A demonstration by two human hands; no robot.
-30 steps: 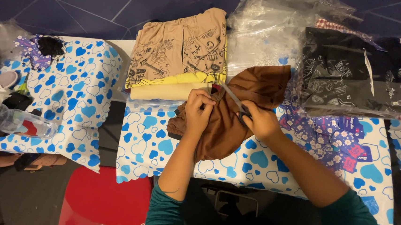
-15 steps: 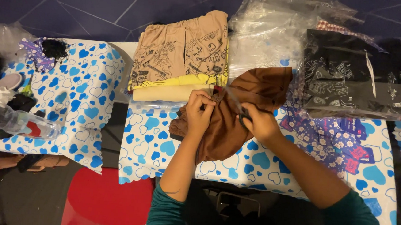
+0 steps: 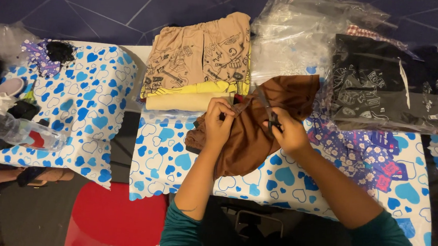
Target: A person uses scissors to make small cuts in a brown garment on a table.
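A brown garment [image 3: 259, 136] lies bunched on the table covered with a white cloth with blue hearts [image 3: 165, 160]. My left hand [image 3: 218, 122] pinches a fold of the brown cloth near its top edge. My right hand [image 3: 286, 130] holds a pair of dark scissors [image 3: 267, 108], blades pointing up-left toward the fold by my left hand. Both forearms in teal sleeves reach up from the bottom of the view.
A folded stack of tan printed, yellow and beige garments [image 3: 197, 67] lies behind the brown one. Clear plastic bags [image 3: 297, 36] and bagged black printed garments [image 3: 386, 86] lie at the right. A plastic bottle [image 3: 18, 130] and small items sit on the left table. A red stool [image 3: 114, 218] stands below.
Both hands stay on the brown garment; the scissors have shifted slightly toward the fold held by my left hand.
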